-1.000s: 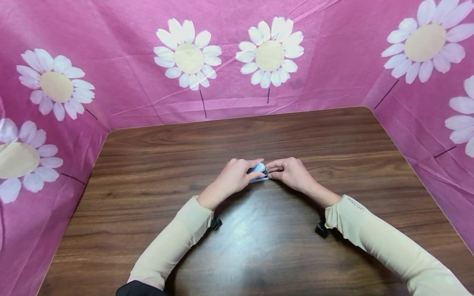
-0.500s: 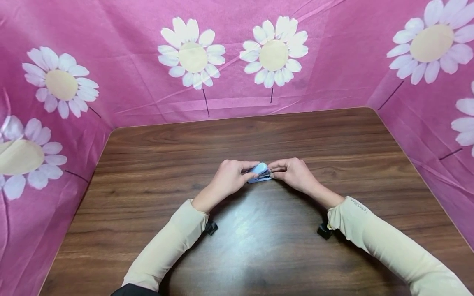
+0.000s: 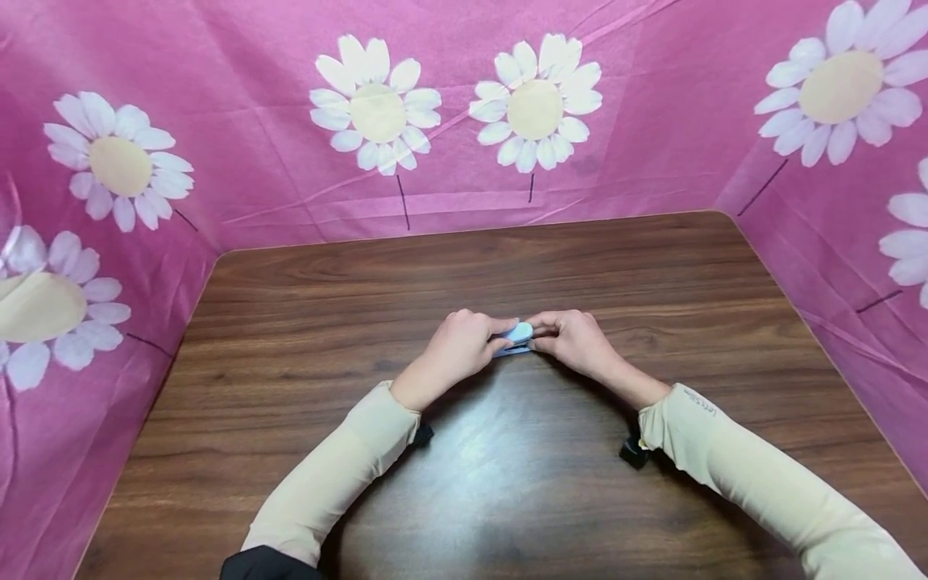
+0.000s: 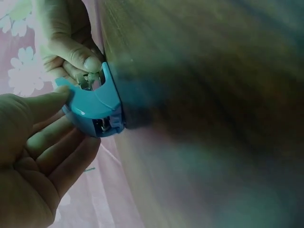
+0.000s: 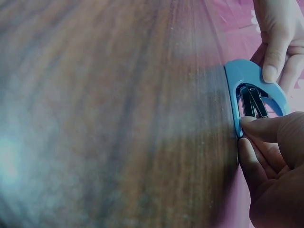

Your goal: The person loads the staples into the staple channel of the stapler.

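A small light-blue stapler [image 3: 518, 332] stands on the table between both hands. My left hand [image 3: 460, 342] pinches its hinged end between thumb and fingers. In the left wrist view, the left thumb lies on the blue casing [image 4: 97, 103]. At the other end, my right hand [image 3: 577, 340] pinches the stapler's tip, with the thumb and fingers bent in. The right wrist view shows the stapler spread apart, its dark metal staple channel [image 5: 254, 100] visible between the upper arm and the base. Fingers hide parts of both ends.
The brown wood-grain table [image 3: 464, 274] stretches around the hands. Pink cloth [image 3: 449, 193] printed with white daisies borders it at the back and both sides. Small black devices [image 3: 633, 453] sit at the wrists below the beige sleeves.
My left hand first slides left along the stapler, then comes back right to its rear part. The right hand stays at the tip, nearly still. The head view shifts slightly.
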`<state>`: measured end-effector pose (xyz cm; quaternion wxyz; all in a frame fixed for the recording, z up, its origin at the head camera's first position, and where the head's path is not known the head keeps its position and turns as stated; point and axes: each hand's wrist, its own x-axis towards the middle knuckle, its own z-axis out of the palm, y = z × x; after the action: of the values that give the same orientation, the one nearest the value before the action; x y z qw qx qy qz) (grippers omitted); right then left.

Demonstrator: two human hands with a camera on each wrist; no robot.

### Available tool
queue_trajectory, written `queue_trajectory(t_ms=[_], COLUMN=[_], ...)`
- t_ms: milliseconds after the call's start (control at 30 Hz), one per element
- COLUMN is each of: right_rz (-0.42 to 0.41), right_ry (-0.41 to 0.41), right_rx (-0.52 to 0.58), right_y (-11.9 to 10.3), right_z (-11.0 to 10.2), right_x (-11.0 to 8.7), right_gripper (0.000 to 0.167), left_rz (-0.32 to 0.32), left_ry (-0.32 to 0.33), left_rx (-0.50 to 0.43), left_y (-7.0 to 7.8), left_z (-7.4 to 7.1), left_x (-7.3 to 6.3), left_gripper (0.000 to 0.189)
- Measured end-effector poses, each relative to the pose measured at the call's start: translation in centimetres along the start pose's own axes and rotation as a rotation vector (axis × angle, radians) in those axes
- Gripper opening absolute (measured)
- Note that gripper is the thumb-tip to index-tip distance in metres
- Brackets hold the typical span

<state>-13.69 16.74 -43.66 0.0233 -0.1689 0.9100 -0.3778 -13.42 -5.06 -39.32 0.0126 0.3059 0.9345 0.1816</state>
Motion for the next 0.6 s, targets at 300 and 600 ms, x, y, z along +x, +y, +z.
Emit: queue_trajectory(t_ms=[300,600], right_rz=[0.006,-0.008], right_ry=[0.013,0.011], right_rx=[-0.034,-0.022], right_y=[-0.13,-0.08], right_z=[0.22,0.03], right_x=[0.07,0.08], right_gripper=[0.026,0.025], left_rz=[0.017,0.006], left_ry=[-0.060,-0.041], left_rx=[0.093,0.065], left_y=[0.68,0.37], left_z=[-0.12,0.05], left_x=[0.41,0.37], left_gripper=[0.028,0.032])
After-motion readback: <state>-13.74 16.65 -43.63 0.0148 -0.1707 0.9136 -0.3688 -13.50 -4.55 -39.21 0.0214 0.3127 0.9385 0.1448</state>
